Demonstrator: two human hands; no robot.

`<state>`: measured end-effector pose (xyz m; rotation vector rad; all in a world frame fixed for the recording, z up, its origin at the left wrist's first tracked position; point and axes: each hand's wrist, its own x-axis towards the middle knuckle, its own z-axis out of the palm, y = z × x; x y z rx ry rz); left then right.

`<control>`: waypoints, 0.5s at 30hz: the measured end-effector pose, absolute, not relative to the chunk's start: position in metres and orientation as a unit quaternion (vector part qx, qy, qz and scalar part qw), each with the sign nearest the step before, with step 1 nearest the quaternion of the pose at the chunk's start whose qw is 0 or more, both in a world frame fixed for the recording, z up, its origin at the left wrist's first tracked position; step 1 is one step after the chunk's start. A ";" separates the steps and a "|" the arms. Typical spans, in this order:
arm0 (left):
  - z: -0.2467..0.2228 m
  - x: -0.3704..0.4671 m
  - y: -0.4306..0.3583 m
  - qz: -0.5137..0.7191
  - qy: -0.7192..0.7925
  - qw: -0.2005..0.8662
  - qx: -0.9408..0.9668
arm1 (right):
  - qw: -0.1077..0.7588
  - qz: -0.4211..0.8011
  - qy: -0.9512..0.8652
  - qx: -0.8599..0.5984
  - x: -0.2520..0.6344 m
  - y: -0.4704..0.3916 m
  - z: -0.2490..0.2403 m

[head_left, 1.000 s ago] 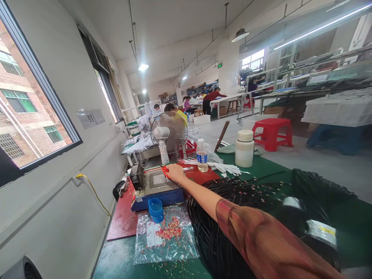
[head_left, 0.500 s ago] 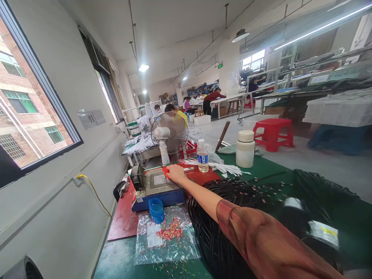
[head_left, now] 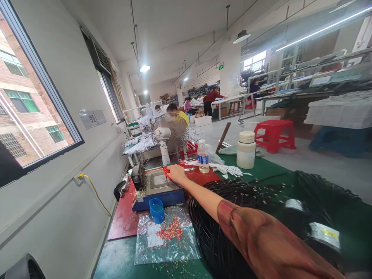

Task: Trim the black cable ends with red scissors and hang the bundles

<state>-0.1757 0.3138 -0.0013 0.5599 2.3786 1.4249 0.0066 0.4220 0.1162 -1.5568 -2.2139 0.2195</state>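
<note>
Black cable heap [head_left: 207, 232]: biggest item, just right of the right hand and under the forearm. Likely heavy as a lot, springy, prone to snag; lift single lengths near their ends, don't drag the pile.

Metal-topped box [head_left: 158, 199]: directly under the right hand. Looks heavy and rigid; can't tell if the top is hot, so keep skin off it.

Plastic bag [head_left: 142, 252]: nearer the wearer than the hand. Thin, probably slippery, slides if bumped.

Blue cup [head_left: 157, 211]: on the near side of the hand, by the box. Light, easy to tip; take it by the wall.

Right hand [head_left: 176, 173]: fingers curled, pinching a red piece [head_left: 166, 170] that pokes out left of them over the box top. Left hand: out of frame, can't tell.

Red piece: tool handle or wire ends, too small to tell. Likely light; hold it well back from the dark tip.

Red scraps [head_left: 171, 231]: on the bag, nearer than the hand. Tiny, would scatter.
</note>
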 end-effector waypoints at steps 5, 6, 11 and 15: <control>0.012 -0.186 0.321 0.501 0.825 0.151 0.214 | 0.217 0.075 -0.799 -0.556 0.005 0.422 0.114; 0.014 -0.189 0.322 0.501 0.824 0.150 0.216 | 0.218 0.075 -0.798 -0.556 0.005 0.422 0.114; 0.021 -0.199 0.330 0.504 0.821 0.144 0.227 | 0.216 0.079 -0.795 -0.561 0.005 0.422 0.116; 0.033 -0.204 0.340 0.504 0.820 0.138 0.232 | 0.217 0.084 -0.794 -0.562 0.005 0.419 0.117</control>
